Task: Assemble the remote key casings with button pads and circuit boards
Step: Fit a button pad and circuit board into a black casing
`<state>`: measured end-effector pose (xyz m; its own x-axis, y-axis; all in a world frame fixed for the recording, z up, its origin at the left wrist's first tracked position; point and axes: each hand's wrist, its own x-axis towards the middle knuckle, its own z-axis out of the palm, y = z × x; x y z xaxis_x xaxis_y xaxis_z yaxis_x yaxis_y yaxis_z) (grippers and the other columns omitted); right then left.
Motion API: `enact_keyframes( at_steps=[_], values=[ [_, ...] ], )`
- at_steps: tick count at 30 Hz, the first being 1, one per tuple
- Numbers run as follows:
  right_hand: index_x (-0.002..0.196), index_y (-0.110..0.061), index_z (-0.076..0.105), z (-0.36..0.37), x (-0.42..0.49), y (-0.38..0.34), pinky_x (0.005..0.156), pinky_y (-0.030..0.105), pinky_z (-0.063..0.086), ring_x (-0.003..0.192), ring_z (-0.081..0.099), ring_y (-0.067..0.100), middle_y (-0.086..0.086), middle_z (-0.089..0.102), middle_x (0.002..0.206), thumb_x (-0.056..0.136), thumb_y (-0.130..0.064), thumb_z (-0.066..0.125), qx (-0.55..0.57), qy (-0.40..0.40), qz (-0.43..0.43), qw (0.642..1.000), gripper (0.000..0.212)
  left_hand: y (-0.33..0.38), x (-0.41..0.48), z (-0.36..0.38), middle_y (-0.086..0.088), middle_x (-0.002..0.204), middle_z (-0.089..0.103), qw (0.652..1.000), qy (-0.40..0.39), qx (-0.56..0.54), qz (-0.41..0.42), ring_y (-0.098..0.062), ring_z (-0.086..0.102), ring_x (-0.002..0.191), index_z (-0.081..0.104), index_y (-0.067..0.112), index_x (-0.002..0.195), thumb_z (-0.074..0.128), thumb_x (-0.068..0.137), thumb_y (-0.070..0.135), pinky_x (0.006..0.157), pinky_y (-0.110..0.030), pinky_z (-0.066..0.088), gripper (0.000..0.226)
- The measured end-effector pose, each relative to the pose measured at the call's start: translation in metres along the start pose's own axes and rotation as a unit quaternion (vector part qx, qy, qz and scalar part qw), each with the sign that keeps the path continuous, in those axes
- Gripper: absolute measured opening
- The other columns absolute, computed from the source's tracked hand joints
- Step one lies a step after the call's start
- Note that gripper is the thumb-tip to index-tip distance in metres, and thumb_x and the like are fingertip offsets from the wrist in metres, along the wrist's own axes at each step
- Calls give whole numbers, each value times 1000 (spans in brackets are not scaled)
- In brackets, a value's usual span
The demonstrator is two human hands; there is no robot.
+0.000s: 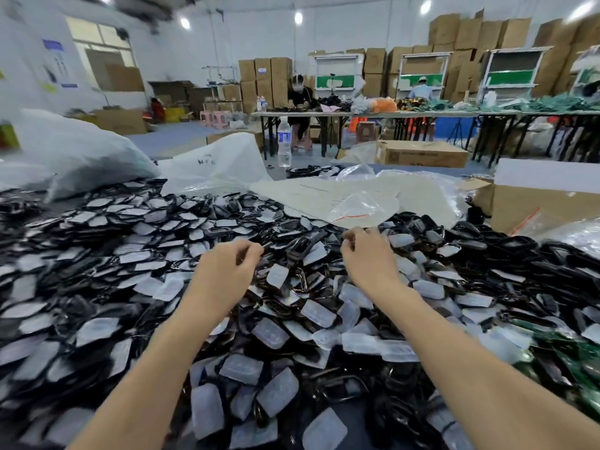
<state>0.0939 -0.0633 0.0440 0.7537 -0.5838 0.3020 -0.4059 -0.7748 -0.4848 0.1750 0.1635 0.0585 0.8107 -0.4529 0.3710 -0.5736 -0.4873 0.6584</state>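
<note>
left hand (224, 271) and right hand (367, 258) curl fingers, on what i cannot tell, over glossy black plastic casings (300, 250) and translucent rubber button pads (316, 313) heaped on the table (352, 415); a hasty grab could snag neighbours.

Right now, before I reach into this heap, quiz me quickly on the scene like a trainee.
1. True or false: the water bottle stands upright beyond the heap.
2. The green circuit boards lie on which side? A left, B right, C far middle.
3. Fill in: the left hand and right hand hang over black casings and translucent button ____.
Key: 1 true; 2 B; 3 pads.
</note>
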Motion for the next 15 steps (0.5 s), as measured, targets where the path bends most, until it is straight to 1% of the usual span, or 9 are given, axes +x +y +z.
enact_keyframes(
  at_steps=[2,3,5,7,9,11,13,15],
  values=[
    [130,-12,59,5,1,-28,100,44,45,117,52,31,13,56,129,105,-25,41,19,-23,-38,999,33,-15,14,-12,-8,62,63,998,26,53,-33,-20,55,54,68,19,80,52,102,33,49,-30,34,31],
    [130,-13,60,8,2,-42,101,45,46,118,52,31,13,56,129,105,-24,41,29,-38,-52,998,34,-22,20,-17,-3,65,64,995,35,76,-50,-21,59,61,69,20,83,51,101,33,52,-30,36,29],
    [131,-15,59,15,1,-64,102,45,45,120,51,30,11,56,131,103,-24,42,37,-57,-72,995,33,-37,31,-25,2,79,68,991,34,110,-74,-18,61,72,71,22,94,51,101,31,61,-31,40,23],
    [131,-15,58,21,1,-77,102,44,45,121,51,31,11,54,132,103,-23,42,37,-69,-78,994,33,-48,41,-27,3,88,66,986,8,140,-86,-14,59,74,71,22,107,50,102,28,67,-32,42,23],
    [130,-14,57,27,1,-82,100,45,46,119,51,32,12,52,133,103,-23,41,30,-78,-76,994,33,-54,51,-26,3,94,65,981,-27,170,-91,-16,60,78,69,21,112,49,102,28,73,-34,48,24],
    [131,-14,57,30,2,-81,99,45,47,120,52,32,12,51,135,103,-22,40,26,-83,-75,993,34,-58,62,-23,1,99,68,977,-48,184,-96,-18,61,86,69,19,112,49,103,28,79,-35,51,24],
    [131,-15,57,32,6,-78,100,44,47,121,52,31,10,53,135,102,-21,40,28,-86,-70,993,34,-60,72,-19,-1,99,69,977,-64,184,-91,-21,63,88,70,17,111,49,102,26,78,-33,50,25],
    [130,-16,58,33,11,-73,99,44,48,119,54,30,9,57,133,102,-22,41,34,-85,-61,994,34,-59,81,-11,-1,98,71,976,-87,184,-80,-23,66,92,71,19,110,51,101,26,81,-35,53,23]
  ],
)
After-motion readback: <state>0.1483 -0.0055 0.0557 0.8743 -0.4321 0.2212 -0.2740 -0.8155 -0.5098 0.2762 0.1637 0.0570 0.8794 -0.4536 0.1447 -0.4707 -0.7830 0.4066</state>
